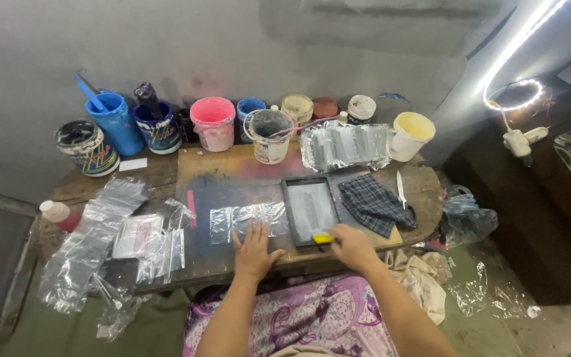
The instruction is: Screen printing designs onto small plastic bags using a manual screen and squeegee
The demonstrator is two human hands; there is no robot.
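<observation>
Squeegee [323, 238] pinched in right hand's [351, 246] grip at frame's [288, 211] near edge; left hand [254, 249] spread flat.

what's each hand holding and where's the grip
Right hand grips a yellow squeegee by its near end, at the framed screen. Left hand holds nothing.

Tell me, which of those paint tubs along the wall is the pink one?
The pink tub stands mid-row, between a dark blue tub and a smaller blue tub. No other tub has pink sides.

Left of your hands: clear plastic bags [94, 238], one pink-printed [138, 235]; small white label [133, 164] by the labelled paint tubs [88, 149].
</observation>
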